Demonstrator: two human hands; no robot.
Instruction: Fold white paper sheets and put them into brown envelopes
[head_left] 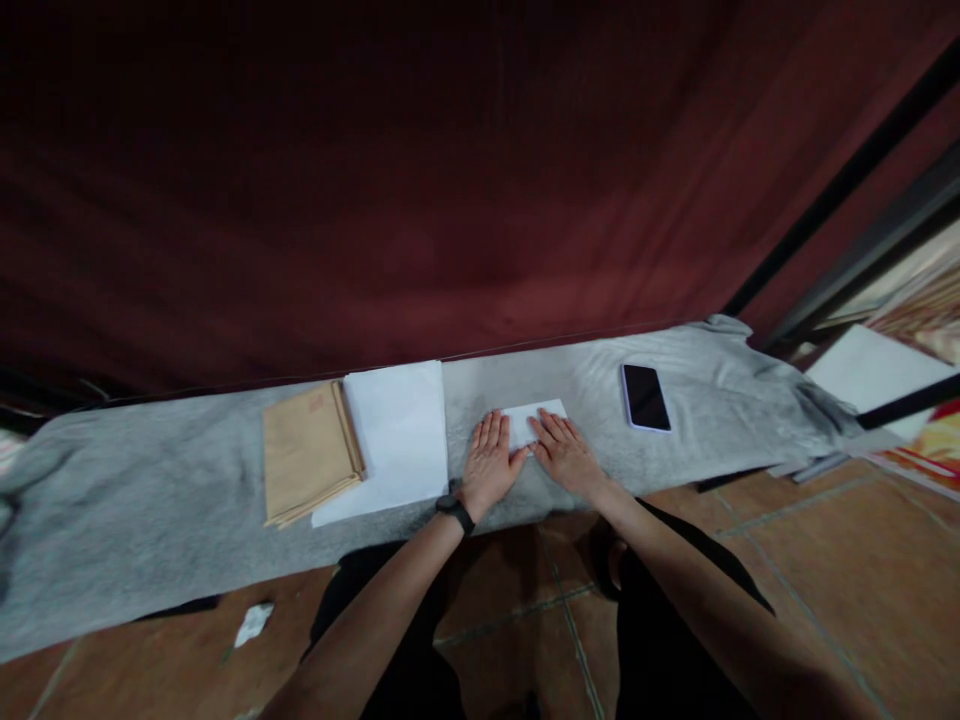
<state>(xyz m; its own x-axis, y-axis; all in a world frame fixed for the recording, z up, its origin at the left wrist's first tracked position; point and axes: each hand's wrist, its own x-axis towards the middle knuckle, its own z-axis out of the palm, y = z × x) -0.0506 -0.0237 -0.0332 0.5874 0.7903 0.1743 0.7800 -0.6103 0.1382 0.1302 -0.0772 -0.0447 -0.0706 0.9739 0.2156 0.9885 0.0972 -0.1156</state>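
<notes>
A small white folded paper lies flat on the grey cloth in front of me. My left hand, with a dark watch at the wrist, rests palm down on its left end, fingers stretched out. On the right part of the paper lies my right hand, also palm down with its fingers spread. The fingertips partly cover the paper. Left of my hands are large white sheets, and a stack of brown envelopes overlaps their left edge.
A phone with a dark screen lies right of my hands on the grey cloth. Behind it hangs a dark red curtain. Crumpled white paper is on the tiled floor. Papers and a dark bar stand at the far right.
</notes>
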